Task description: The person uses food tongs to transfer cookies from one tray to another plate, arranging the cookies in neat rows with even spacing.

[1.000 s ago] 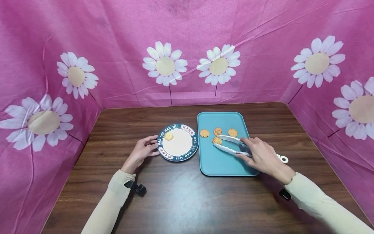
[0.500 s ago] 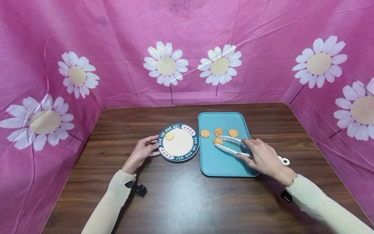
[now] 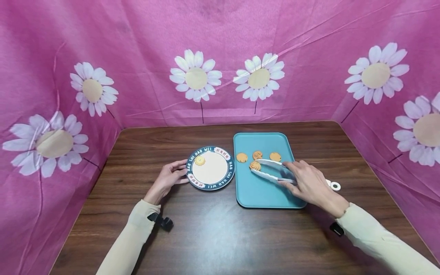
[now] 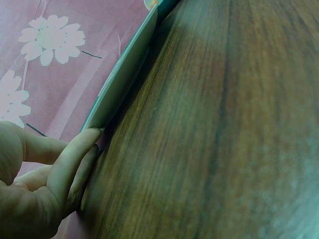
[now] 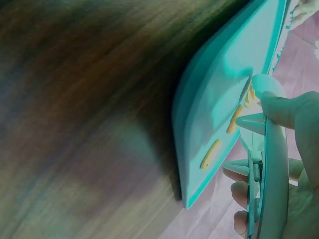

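Straddling swirl cookie (image 3: 254, 166) with tongs (image 3: 266, 176) gripped in right hand (image 3: 307, 182), touching plate (image 3: 212, 172) with spread left hand (image 3: 167, 178); probably needs squeezing next.

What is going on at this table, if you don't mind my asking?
A person is working with cookies. The right grip holds metal tongs over a teal tray, the tips on either side of a swirled cookie; whether they touch it is hard to tell. Three other cookies lie near it on the tray. The left grip touches the rim of a round plate beside the tray, which has one cookie on it.
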Demonstrator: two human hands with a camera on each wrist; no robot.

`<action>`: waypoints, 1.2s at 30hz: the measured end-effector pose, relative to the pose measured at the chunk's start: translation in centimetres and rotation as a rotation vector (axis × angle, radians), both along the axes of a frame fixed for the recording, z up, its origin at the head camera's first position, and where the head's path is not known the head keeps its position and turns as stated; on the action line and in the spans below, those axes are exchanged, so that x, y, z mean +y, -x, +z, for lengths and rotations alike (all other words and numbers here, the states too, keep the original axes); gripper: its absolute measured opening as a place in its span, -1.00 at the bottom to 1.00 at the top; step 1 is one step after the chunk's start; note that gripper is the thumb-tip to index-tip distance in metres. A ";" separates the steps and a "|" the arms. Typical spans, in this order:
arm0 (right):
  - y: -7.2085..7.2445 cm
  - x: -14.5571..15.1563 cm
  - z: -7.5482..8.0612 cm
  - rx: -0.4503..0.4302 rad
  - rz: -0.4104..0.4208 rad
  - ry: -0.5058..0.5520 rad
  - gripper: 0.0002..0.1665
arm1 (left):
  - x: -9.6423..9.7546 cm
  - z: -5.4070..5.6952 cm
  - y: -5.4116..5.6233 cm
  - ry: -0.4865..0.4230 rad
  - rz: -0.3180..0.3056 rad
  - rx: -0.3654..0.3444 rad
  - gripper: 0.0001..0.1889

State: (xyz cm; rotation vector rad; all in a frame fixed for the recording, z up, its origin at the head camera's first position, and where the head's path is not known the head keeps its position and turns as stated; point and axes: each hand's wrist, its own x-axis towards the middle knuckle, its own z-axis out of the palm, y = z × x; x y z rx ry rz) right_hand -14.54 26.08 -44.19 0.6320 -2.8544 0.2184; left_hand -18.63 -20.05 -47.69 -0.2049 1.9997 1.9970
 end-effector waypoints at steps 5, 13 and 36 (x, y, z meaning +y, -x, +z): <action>0.4 -0.5 0.2 0.032 0.027 0.015 -0.24 | -0.1 0.0 0.1 0.002 0.000 -0.008 -0.48; 1.4 -2.2 0.2 0.047 0.070 0.052 -0.25 | -0.1 0.0 -0.1 0.000 0.002 -0.011 -0.47; 5.1 -8.7 0.3 -0.018 0.113 0.137 -0.26 | 0.3 0.0 -0.3 0.051 0.023 -0.006 -0.49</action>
